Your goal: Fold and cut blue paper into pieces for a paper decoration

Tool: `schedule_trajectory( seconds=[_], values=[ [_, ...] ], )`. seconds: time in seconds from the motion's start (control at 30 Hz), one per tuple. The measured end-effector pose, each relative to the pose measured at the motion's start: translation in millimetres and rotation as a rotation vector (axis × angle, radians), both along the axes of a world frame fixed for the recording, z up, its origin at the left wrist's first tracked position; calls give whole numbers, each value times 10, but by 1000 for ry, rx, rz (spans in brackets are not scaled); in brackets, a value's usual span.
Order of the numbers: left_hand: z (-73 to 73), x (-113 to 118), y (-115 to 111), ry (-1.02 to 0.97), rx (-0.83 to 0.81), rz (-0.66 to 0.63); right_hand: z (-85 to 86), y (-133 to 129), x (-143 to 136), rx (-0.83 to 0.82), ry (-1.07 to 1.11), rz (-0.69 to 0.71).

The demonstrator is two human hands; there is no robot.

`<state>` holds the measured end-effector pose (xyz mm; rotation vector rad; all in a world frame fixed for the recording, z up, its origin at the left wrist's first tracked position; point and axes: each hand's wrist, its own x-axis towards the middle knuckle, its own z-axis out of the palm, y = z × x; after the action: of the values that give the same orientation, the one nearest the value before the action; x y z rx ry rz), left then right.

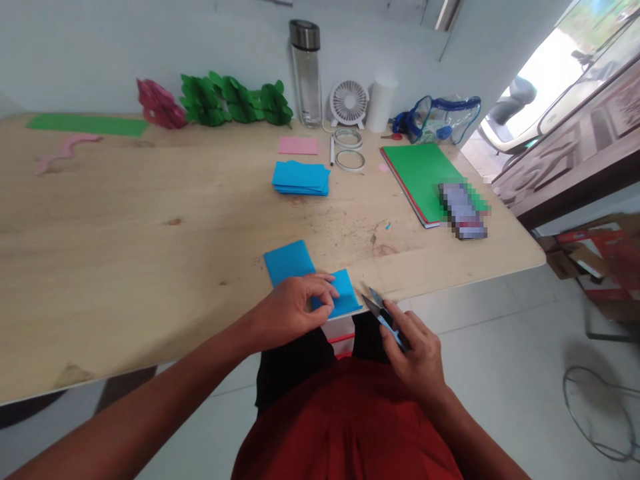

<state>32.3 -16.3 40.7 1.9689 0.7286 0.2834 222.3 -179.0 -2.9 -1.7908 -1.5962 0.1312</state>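
Blue paper (290,261) lies at the table's front edge, with a smaller blue piece (347,293) to its right. My left hand (305,303) rests over both, its fingers curled and thumb bent toward the index finger; whether it pinches anything is too small to tell. My right hand (413,343) is wrapped round small scissors (387,320), their blades parted and pointing up-left, just right of the smaller blue piece and apart from it. Farther back sits a stack of blue paper pieces (301,179).
At the back stand a glass bottle (307,83), a fan (349,103), a white roll (382,105) and green paper leaves (230,100). Tape rings (350,160) lie before the fan. On the right, a phone (463,210) rests on green sheets (417,173).
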Motion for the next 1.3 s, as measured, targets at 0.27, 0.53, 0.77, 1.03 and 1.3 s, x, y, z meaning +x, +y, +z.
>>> schedule_trajectory(
  seconds=[0.27,0.53,0.77,1.03,1.3],
  values=[
    [-43,-29,39,-1,-26,-76,8,-10,8,-15,-29,-9],
    [-19,-40,107,3,-86,-95,-6,-32,9,-18,5,2],
    [-22,-17,80,-23,-72,-35,-8,-70,30,-34,34,14],
    [-44,-17,65,-89,-155,98,-9,-97,23,-47,25,15],
    [-26,-28,78,-132,-176,267,-45,-39,15,-74,-62,43]
  ],
)
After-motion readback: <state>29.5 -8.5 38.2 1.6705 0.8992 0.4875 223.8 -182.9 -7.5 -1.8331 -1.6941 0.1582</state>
